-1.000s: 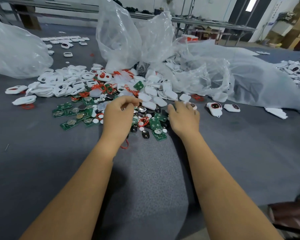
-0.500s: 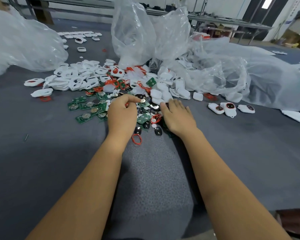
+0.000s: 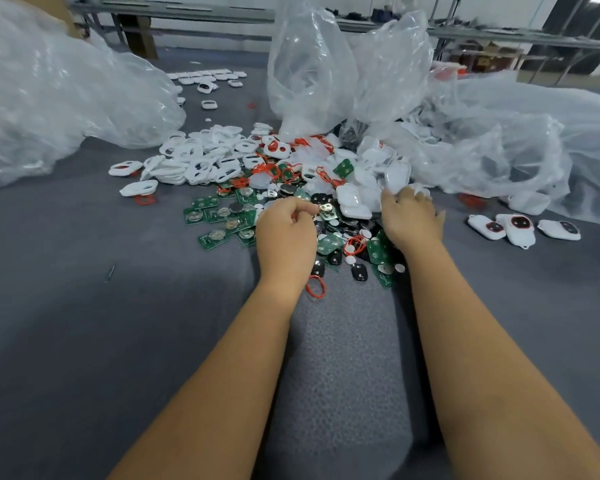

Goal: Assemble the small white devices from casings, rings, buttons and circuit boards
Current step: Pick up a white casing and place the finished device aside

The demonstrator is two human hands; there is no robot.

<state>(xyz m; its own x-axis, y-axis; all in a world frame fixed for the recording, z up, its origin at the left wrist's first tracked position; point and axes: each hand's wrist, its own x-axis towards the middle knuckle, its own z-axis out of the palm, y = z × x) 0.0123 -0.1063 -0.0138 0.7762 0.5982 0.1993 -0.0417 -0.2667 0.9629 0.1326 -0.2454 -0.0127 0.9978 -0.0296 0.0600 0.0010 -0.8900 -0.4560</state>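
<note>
A heap of parts lies on the grey table (image 3: 84, 306): white open casings (image 3: 201, 164), solid white casing halves (image 3: 352, 202), green circuit boards (image 3: 215, 216), black buttons (image 3: 359, 271) and red rings (image 3: 316, 287). My left hand (image 3: 284, 233) hovers over the boards with curled fingers, thumb and forefinger pinched on something small I cannot make out. My right hand (image 3: 411, 216) reaches into the white casing halves, its fingers curled round one blurred white casing (image 3: 394, 180). Three assembled white devices (image 3: 518, 228) lie to the right.
Large clear plastic bags stand behind the heap (image 3: 312, 71), at the left (image 3: 49, 98) and at the right (image 3: 499, 150). More white casings (image 3: 208, 76) lie far back. A grey foam pad (image 3: 343, 375) lies between my forearms.
My right hand moved forward from the boards and buttons up into the white casing halves and closed on one. My left hand stayed over the heap, still pinched.
</note>
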